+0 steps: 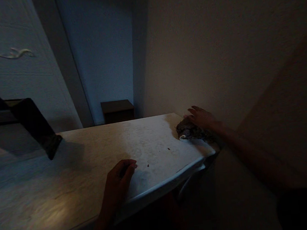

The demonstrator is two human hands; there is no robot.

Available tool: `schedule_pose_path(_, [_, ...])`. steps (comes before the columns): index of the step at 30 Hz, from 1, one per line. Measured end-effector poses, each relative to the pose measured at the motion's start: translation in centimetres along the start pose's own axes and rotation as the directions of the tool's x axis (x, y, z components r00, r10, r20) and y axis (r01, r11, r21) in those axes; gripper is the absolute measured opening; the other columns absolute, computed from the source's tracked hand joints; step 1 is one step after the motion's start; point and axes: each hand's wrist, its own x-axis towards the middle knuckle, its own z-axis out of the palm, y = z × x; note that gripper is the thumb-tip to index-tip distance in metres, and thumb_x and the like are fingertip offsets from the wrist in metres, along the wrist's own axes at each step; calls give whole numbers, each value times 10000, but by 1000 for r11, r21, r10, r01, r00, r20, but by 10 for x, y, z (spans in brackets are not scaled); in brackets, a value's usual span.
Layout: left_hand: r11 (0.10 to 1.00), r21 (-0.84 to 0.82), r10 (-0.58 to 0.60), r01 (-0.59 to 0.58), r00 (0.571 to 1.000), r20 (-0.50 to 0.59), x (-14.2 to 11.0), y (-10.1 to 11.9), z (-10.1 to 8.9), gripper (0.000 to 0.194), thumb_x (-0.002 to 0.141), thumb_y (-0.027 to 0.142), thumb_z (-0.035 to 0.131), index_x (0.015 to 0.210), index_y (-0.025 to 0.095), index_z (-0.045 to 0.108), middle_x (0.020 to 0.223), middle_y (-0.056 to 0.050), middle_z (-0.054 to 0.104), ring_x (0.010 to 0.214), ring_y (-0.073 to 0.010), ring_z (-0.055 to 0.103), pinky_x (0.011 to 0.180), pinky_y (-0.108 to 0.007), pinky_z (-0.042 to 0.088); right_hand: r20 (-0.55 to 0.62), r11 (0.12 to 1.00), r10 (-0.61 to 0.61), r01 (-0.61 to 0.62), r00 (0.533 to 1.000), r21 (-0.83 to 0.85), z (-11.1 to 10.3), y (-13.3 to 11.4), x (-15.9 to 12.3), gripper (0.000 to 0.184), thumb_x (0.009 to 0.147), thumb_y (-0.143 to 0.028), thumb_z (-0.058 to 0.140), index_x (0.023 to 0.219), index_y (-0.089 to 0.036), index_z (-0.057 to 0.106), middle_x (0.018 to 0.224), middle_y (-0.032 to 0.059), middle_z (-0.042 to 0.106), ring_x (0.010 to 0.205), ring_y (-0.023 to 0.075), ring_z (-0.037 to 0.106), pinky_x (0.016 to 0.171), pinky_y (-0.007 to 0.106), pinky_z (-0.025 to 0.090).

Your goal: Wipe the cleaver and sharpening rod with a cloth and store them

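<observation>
Near the right end of the pale tabletop [106, 139], my right hand [202, 118] rests on a dark, crumpled rag [190, 130] with a small whitish bit at its lower left. The fingers bend over the rag and partly cover it. My left hand [119, 177] is by the front edge, with thumb and fingertips drawn together in a loose pinch. Whether anything is inside that pinch is hidden. Small dark crumbs [148, 165] lie on the surface between my hands.
A dark-framed object [31, 122] with slanting legs stands on the tabletop at left. Behind the table are a low brown cabinet [117, 105] and a white panel with raised ornament [8, 54]. A wall [204, 49] borders the right end. The light is dim.
</observation>
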Motion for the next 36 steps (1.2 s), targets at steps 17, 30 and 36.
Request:
schedule_pose_path(17, [999, -31, -22, 21, 1000, -6, -1, -6, 1, 315, 737, 495, 613, 809, 202, 705, 833, -52, 726, 763, -222, 667, 727, -348, 511, 88, 925, 53, -82, 995, 370, 73, 5, -2, 668, 982, -467, 119, 1066, -158, 705, 1107, 146, 726, 1050, 264, 674, 920, 374, 516])
schedule_pose_path(30, [997, -82, 0, -3, 999, -39, -2, -13, 8, 258, 762, 432, 609, 821, 201, 706, 829, -42, 720, 751, -201, 652, 726, -326, 500, -100, 898, 148, -91, 984, 430, 88, 6, -22, 547, 941, -397, 182, 972, -190, 688, 1058, 155, 721, 1054, 262, 647, 977, 404, 469])
schedule_pose_path(36, [982, -191, 9, -6, 1000, 13, -8, -14, 10, 185, 756, 372, 595, 802, 223, 695, 780, -51, 702, 740, -225, 650, 710, -361, 501, -108, 899, 60, -7, 992, 438, 78, 5, -17, 524, 891, -419, 246, 826, -200, 717, 908, 183, 739, 910, 292, 692, 845, 426, 519])
